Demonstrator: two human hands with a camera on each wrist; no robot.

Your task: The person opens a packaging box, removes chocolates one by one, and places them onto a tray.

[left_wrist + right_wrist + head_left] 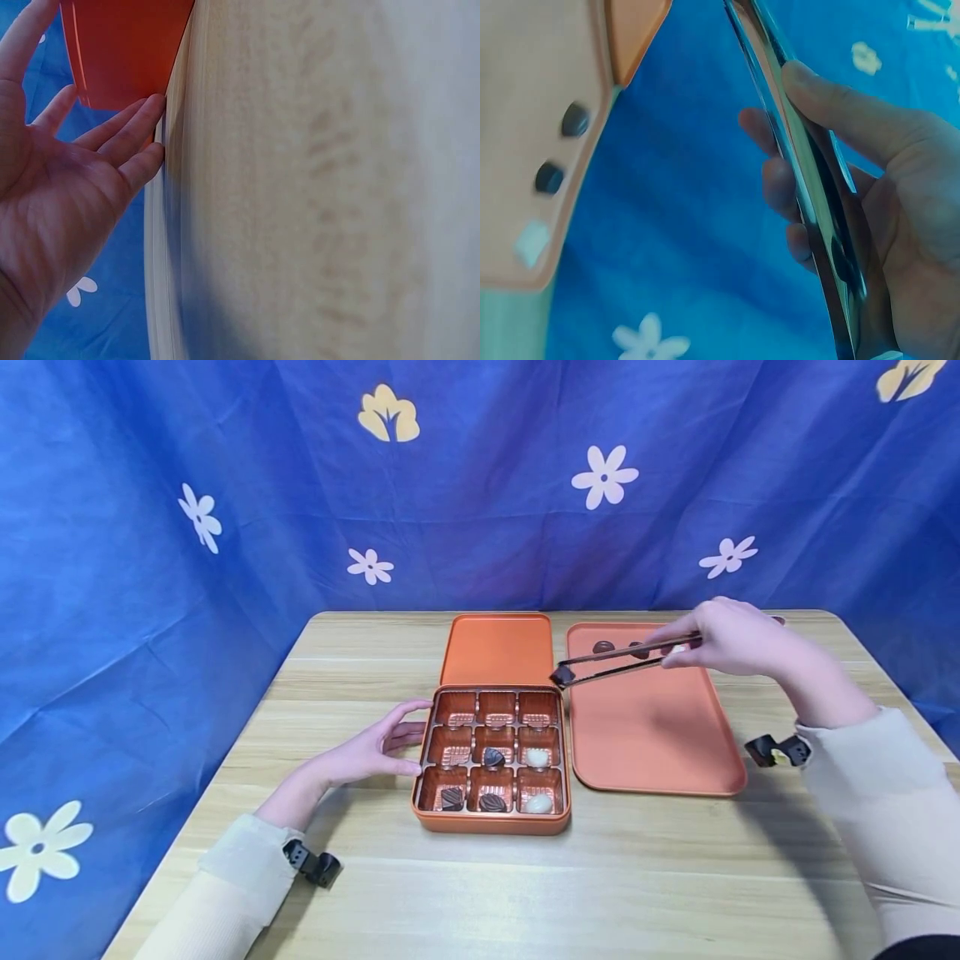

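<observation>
My right hand (731,639) grips a pair of metal tongs (600,655), thumb on one arm and fingers round the other. At their tips is a dark chocolate (561,677), held just above the back right corner of an orange box (491,827). The box has a brown divided insert; its front row holds a dark square chocolate (452,799), a dark ridged one (492,803) and a white one (538,803). In the middle row lie a dark chocolate (493,757) and a white one (537,757). My left hand (367,750) rests against the box's left side, fingers extended.
Behind the box lies an orange lid (497,647). A salmon tray (652,735) to the right carries two dark chocolates (575,120) and a white one (532,242) along its far edge. A blue flowered cloth (480,527) hangs behind the wooden table (637,885).
</observation>
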